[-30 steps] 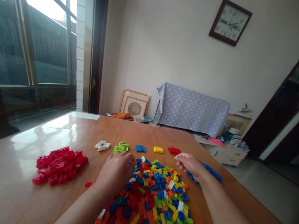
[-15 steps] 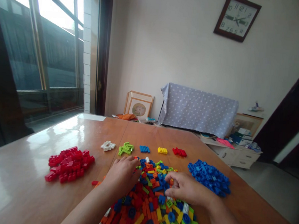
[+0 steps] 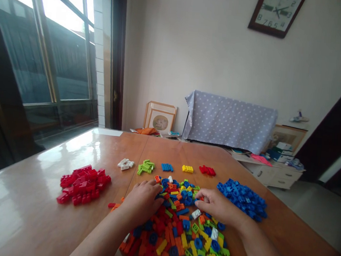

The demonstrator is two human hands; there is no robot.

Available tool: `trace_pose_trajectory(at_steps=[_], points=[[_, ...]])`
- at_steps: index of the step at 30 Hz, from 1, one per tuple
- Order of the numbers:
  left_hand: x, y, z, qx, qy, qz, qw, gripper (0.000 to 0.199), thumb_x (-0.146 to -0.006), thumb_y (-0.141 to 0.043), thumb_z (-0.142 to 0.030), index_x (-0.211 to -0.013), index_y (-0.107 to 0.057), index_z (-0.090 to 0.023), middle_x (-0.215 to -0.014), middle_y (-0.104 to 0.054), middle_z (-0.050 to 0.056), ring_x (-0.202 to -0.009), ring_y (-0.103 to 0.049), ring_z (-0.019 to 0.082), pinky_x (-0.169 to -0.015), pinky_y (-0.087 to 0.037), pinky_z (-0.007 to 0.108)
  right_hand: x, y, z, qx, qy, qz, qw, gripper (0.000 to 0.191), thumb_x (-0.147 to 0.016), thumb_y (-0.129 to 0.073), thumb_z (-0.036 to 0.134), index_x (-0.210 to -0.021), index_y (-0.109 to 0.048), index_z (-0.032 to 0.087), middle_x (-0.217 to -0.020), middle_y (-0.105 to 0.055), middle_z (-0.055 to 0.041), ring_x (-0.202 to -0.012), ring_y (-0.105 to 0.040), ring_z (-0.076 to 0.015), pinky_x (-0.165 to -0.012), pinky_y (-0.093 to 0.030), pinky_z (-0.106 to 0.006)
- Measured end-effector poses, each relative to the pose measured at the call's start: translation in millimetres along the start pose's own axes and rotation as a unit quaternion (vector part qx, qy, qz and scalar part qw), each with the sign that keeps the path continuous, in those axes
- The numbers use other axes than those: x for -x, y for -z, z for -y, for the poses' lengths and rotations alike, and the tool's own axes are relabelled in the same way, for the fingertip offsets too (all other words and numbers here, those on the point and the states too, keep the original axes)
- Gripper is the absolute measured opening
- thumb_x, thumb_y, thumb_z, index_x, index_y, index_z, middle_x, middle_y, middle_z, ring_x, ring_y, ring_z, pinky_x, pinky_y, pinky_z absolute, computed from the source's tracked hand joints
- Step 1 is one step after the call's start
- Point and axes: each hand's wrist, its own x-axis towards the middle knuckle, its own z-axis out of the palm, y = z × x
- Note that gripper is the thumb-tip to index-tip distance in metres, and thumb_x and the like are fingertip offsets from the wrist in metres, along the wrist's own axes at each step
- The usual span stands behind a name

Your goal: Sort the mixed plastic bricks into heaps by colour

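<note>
A mixed heap of toy building bricks in red, orange, yellow, green, blue and white spreads over the table in front of me. My left hand rests palm down on the heap's left upper side, its fingers bent over the bricks and thumb apart; its fingertips are partly hidden. At the right upper edge, my right hand has curled fingers with a gap between index finger and thumb, where a bit of orange shows. I see no brick firmly held. A white brick lies just below the right thumb.
A pile of red bricks lies left, a pile of blue bricks right. Behind the heap run small groups of white bricks, green bricks, blue bricks, yellow bricks and red bricks on the wooden table.
My right hand has shifted slightly right and up, uncovering the white brick and others below it. My left hand stays on the heap. The camera view has tilted down a little.
</note>
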Motion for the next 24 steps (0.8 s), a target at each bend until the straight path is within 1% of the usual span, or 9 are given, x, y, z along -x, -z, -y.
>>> trace_pose_trajectory(at_steps=[3,6,8,10,12,16,18,21,24], points=[[0.3,-0.3,-1.4,0.007,0.0,0.009,1.0,0.025,-0.091,-0.054,-0.035,-0.108,-0.07,-0.026,-0.112,-0.066,0.01,-0.104,-0.064,0.028,-0.088,-0.049,0.038,0.9,0.5,1.3,-0.014,0.002,0.005,1.0,0.02,-0.085,-0.063,0.031,-0.099,-0.072,0.02,-0.061,-0.052,0.005,-0.057,-0.046,-0.0115,-0.052,-0.027,-0.023],[0.1,-1.8,-2.3,0.013,-0.006,0.004,1.0,0.023,-0.09,-0.054,-0.033,-0.105,-0.07,-0.026,-0.11,-0.066,0.009,-0.103,-0.064,0.028,-0.087,-0.05,0.037,2.2,-2.3,8.4,-0.011,0.01,-0.005,1.0,0.028,-0.083,-0.063,0.026,-0.109,-0.07,0.022,-0.06,-0.051,0.0065,-0.056,-0.046,-0.0113,-0.052,-0.027,-0.022],[-0.1,-2.4,-3.5,0.011,-0.014,0.003,1.0,0.021,-0.09,-0.054,-0.031,-0.103,-0.07,-0.026,-0.108,-0.067,0.009,-0.103,-0.064,0.027,-0.086,-0.05,0.036,3.6,-5.4,15.9,0.002,0.019,-0.01,1.0,0.024,-0.082,-0.063,0.024,-0.105,-0.07,0.023,-0.059,-0.053,0.0068,-0.056,-0.047,-0.0112,-0.053,-0.027,-0.022],[-0.2,-2.2,-5.2,0.007,-0.022,0.004,1.0,0.02,-0.091,-0.052,-0.029,-0.1,-0.071,-0.026,-0.106,-0.068,0.009,-0.102,-0.064,0.027,-0.086,-0.05,0.036,5.6,-8.5,24.7,0.013,0.026,-0.002,1.0,0.016,-0.082,-0.062,0.024,-0.096,-0.07,0.024,-0.06,-0.055,0.006,-0.057,-0.049,-0.0114,-0.053,-0.027,-0.022],[-0.1,-1.7,-6.8,0.001,-0.029,0.007,1.0,0.021,-0.091,-0.051,-0.027,-0.097,-0.071,-0.025,-0.104,-0.068,0.009,-0.102,-0.063,0.027,-0.085,-0.05,0.036,7.9,-10.8,33.4,0.03,0.032,0.007,0.999,0.012,-0.082,-0.062,0.024,-0.089,-0.071,0.024,-0.062,-0.059,0.0046,-0.058,-0.051,-0.0121,-0.053,-0.027,-0.023],[0.3,-1.7,-7.3,-0.002,-0.033,0.01,0.999,0.022,-0.092,-0.05,-0.026,-0.096,-0.072,-0.026,-0.1,-0.07,0.009,-0.1,-0.062,0.028,-0.085,-0.05,0.037,11.1,-11.4,46.8,0.081,0.046,-0.006,0.996,0.011,-0.081,-0.065,0.027,-0.088,-0.074,0.026,-0.069,-0.065,0.0022,-0.064,-0.054,-0.014,-0.056,-0.026,-0.024],[0.2,-2.7,-6.2,0.0,-0.033,0.009,0.999,0.023,-0.092,-0.05,-0.027,-0.098,-0.072,-0.026,-0.1,-0.07,0.009,-0.101,-0.062,0.028,-0.085,-0.05,0.037,11.7,-10.6,50.8,0.098,0.047,-0.003,0.994,0.011,-0.081,-0.065,0.028,-0.087,-0.074,0.027,-0.072,-0.067,0.0018,-0.066,-0.055,-0.0148,-0.057,-0.027,-0.025],[-0.4,-4.0,-4.5,0.0,-0.033,0.009,0.999,0.023,-0.092,-0.05,-0.029,-0.097,-0.072,-0.026,-0.1,-0.07,0.009,-0.101,-0.062,0.028,-0.085,-0.05,0.037,12.2,-9.5,55.3,0.122,0.041,0.001,0.992,0.009,-0.081,-0.065,0.027,-0.085,-0.073,0.027,-0.073,-0.068,0.0016,-0.067,-0.056,-0.0154,-0.058,-0.027,-0.025],[-0.5,-4.6,-3.2,0.002,-0.035,0.007,0.999,0.022,-0.091,-0.051,-0.029,-0.096,-0.072,-0.025,-0.099,-0.07,0.009,-0.1,-0.062,0.027,-0.085,-0.05,0.036,13.9,-7.2,60.6,0.141,0.039,-0.009,0.989,0.007,-0.081,-0.064,0.027,-0.084,-0.071,0.027,-0.074,-0.069,0.002,-0.068,-0.056,-0.0152,-0.059,-0.027,-0.025]])
